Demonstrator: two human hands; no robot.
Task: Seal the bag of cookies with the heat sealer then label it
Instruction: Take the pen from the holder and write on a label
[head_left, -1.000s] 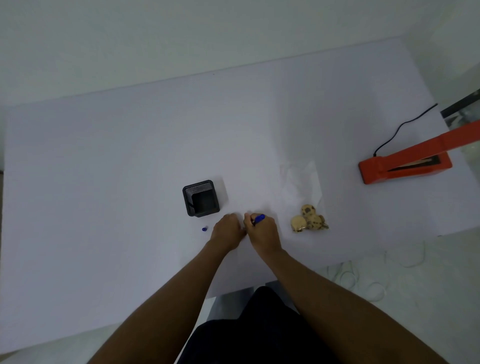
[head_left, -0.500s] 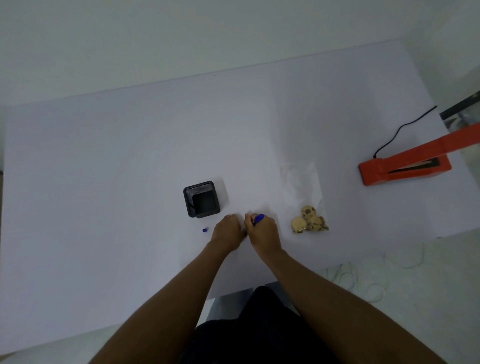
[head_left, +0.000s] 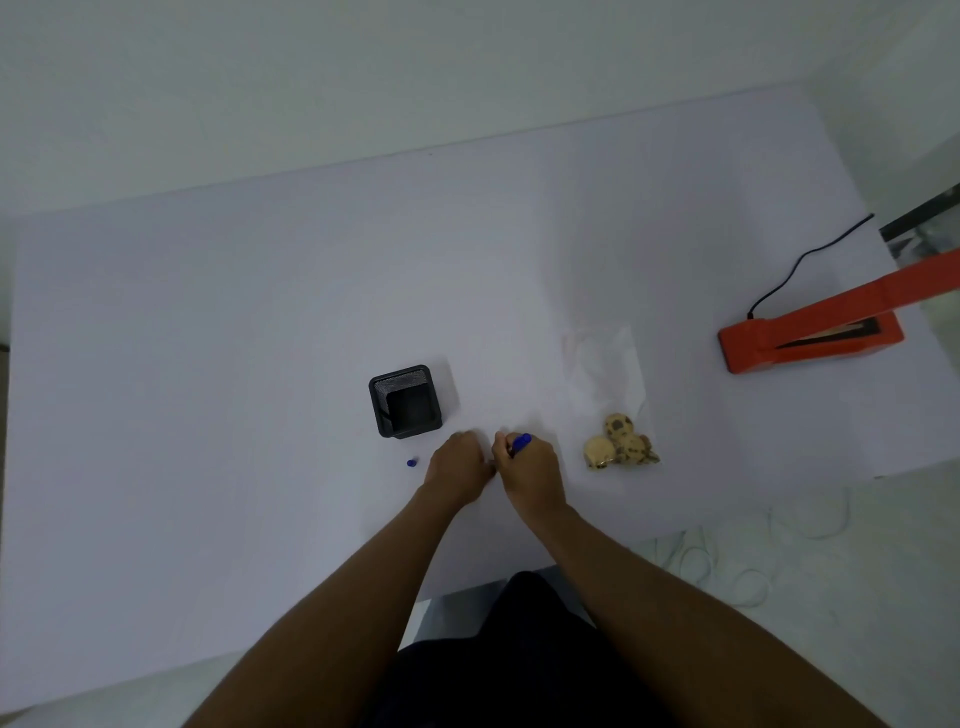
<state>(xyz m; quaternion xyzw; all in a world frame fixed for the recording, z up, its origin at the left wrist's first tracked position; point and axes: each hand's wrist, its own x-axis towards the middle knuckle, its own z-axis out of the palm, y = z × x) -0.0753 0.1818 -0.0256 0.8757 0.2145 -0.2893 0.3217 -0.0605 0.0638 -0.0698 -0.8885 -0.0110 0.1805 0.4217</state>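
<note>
My right hand (head_left: 530, 467) grips the blue pen (head_left: 519, 444); my left hand (head_left: 457, 467) is curled. The cookie bag (head_left: 618, 415) lies just right.

Almost nothing has changed — the right hand (head_left: 530, 470), gripping the blue pen (head_left: 519, 444), has shifted only slightly beside the left hand (head_left: 457, 467) at lower centre — and the whole view has drifted slightly downward.

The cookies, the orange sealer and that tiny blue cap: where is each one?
cookies (head_left: 618, 444), head view, on the middle of the pile inside the clear bag.
orange sealer (head_left: 748, 345), head view, on its base near the hinge end.
blue cap (head_left: 412, 462), head view, on its body.
</note>
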